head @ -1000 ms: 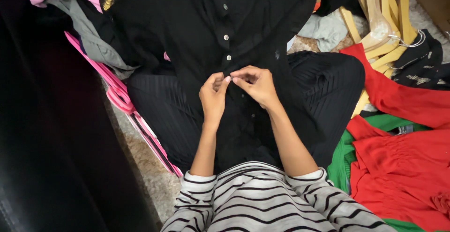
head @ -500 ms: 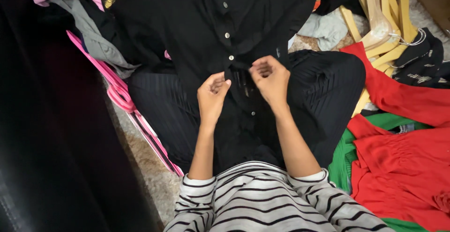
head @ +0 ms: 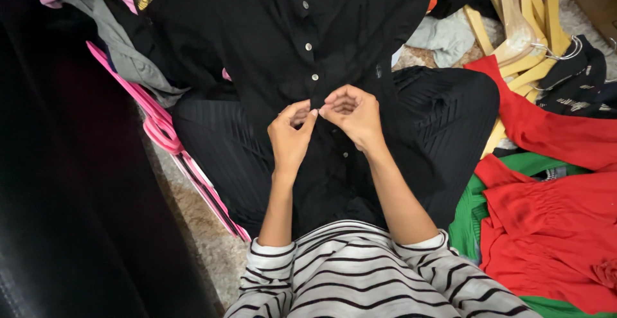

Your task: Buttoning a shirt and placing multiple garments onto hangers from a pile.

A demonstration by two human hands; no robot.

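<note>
Both hands are meeting again: the right hand (head: 352,116) and left hand (head: 290,135) are pinching the front placket of the black button shirt (head: 302,35), which is lying over the lap.

My hands (head: 321,122) meet over the black shirt (head: 289,29) on my lap, hemmed in on both sides. Left, pink hangers (head: 173,141) lie just beside my knee against a dark wall (no passage there). Right, red garments (head: 553,138) and wooden hangers (head: 520,29) crowd the floor. Far, piled clothes (head: 122,54) block reach; only a carpet strip (head: 205,247) near left is bare.
</note>
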